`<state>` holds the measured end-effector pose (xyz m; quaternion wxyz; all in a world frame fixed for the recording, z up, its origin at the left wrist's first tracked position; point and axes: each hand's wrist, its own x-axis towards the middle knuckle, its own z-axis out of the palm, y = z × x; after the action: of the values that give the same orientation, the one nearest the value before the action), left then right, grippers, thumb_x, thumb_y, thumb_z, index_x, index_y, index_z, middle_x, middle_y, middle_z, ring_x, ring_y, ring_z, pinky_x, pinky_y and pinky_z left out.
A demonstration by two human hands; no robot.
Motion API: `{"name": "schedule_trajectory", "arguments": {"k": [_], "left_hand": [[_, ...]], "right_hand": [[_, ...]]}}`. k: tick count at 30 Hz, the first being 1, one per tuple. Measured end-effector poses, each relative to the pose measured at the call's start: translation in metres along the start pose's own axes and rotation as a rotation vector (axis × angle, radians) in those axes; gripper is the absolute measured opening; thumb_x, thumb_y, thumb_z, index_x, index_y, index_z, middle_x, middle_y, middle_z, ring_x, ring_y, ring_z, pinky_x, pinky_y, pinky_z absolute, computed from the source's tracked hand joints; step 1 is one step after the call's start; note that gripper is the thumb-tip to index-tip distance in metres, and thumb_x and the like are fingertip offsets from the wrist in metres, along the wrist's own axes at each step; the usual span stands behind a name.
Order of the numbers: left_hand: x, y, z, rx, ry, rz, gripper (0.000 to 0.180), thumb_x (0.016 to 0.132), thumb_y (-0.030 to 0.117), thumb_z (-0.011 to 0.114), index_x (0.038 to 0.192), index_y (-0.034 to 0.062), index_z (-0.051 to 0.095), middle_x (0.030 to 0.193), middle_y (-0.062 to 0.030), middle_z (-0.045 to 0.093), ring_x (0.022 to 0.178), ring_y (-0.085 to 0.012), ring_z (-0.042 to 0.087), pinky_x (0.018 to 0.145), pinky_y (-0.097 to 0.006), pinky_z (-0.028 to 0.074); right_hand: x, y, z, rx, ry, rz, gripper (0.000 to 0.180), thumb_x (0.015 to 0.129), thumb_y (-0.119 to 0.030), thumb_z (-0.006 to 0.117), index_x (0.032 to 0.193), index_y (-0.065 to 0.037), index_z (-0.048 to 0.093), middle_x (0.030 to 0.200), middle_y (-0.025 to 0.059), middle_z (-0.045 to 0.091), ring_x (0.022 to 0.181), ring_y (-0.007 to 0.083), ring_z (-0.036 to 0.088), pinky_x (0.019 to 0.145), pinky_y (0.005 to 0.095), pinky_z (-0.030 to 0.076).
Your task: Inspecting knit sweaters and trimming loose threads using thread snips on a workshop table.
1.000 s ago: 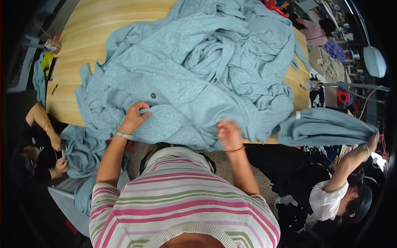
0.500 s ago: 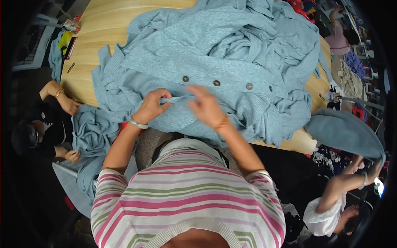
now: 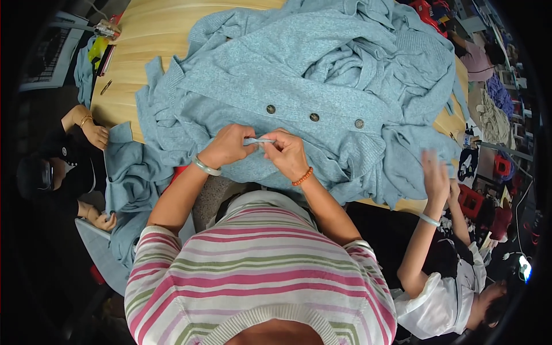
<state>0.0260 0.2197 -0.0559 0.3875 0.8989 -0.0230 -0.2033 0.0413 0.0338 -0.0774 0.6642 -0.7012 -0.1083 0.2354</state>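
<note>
A light blue knitted cardigan (image 3: pixel 247 80) lies heaped over other blue knitwear in front of me. Several dark round buttons (image 3: pixel 314 117) run along its band. My left hand (image 3: pixel 227 145), with a pale bangle at the wrist, is closed and pinches a folded edge of the knit. Close beside it, my right hand (image 3: pixel 287 155), with an orange bead bracelet, pinches the same edge between thumb and fingers. A short strip of fabric (image 3: pixel 257 141) stretches between the two hands. Whether anything small sits inside the fingertips is hidden.
The wooden table (image 3: pixel 149 34) carries the pile; a pen (image 3: pixel 106 87) lies at its left. At left, a person in black handles blue knitwear (image 3: pixel 135 167). At right, another person's blurred hand (image 3: pixel 435 178) is over the table's edge. A red stool (image 3: pixel 471 201) stands beyond.
My right hand has come down onto the fabric edge and closed on it beside my left. The person at right has lowered a blue piece they held raised, their hand now nearer the pile.
</note>
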Motion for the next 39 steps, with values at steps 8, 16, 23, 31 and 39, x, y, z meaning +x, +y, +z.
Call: {"name": "schedule_trajectory", "arguments": {"k": [8,16,23,31,39], "left_hand": [[0.046,-0.027,0.010,-0.480,0.178,0.039,0.021,0.084,0.005,0.065,0.104,0.0005,0.063,0.094,-0.0035,0.066,0.083,-0.0074,0.059,0.074,-0.025,0.048],[0.085,-0.032,0.041,-0.544,0.220,-0.003,0.010,0.078,0.004,0.068,0.085,-0.0013,0.066,0.073,-0.0052,0.066,0.067,-0.0088,0.059,0.059,-0.024,0.048],[0.052,-0.017,0.012,-0.900,-0.084,-0.175,0.008,0.085,0.004,0.066,0.090,-0.0021,0.067,0.086,-0.0043,0.067,0.077,-0.0095,0.060,0.072,-0.023,0.048],[0.039,-0.009,0.006,-0.824,-0.145,-0.116,0.018,0.082,0.006,0.071,0.097,-0.0027,0.066,0.093,-0.0058,0.067,0.085,-0.0094,0.060,0.076,-0.024,0.049],[0.021,-0.004,0.010,-0.301,0.089,0.231,0.019,0.079,0.000,0.063,0.098,-0.0028,0.065,0.087,-0.0155,0.063,0.074,-0.0244,0.060,0.066,-0.031,0.046]], "right_hand": [[0.004,-0.011,-0.009,-0.074,-0.019,0.265,0.015,0.086,-0.007,0.060,0.096,0.004,0.061,0.065,0.0111,0.063,0.053,0.0153,0.065,0.046,0.0268,0.047],[0.004,-0.003,-0.006,-0.351,0.089,-0.042,0.015,0.080,-0.004,0.061,0.093,0.004,0.059,0.083,0.0208,0.060,0.067,0.0356,0.061,0.061,0.0407,0.050],[0.008,-0.007,-0.003,-0.488,0.187,-0.085,0.024,0.080,-0.004,0.061,0.101,0.000,0.050,0.091,0.0210,0.059,0.075,0.0411,0.060,0.066,0.0467,0.051],[-0.001,-0.007,-0.001,-0.613,0.171,-0.111,0.026,0.080,-0.010,0.061,0.104,0.001,0.056,0.097,0.0228,0.060,0.081,0.0414,0.061,0.070,0.0472,0.051],[0.006,-0.007,-0.019,-0.576,-0.016,-0.146,0.024,0.079,-0.003,0.061,0.101,0.005,0.061,0.092,0.0249,0.061,0.085,0.0412,0.060,0.076,0.0458,0.049]]}}
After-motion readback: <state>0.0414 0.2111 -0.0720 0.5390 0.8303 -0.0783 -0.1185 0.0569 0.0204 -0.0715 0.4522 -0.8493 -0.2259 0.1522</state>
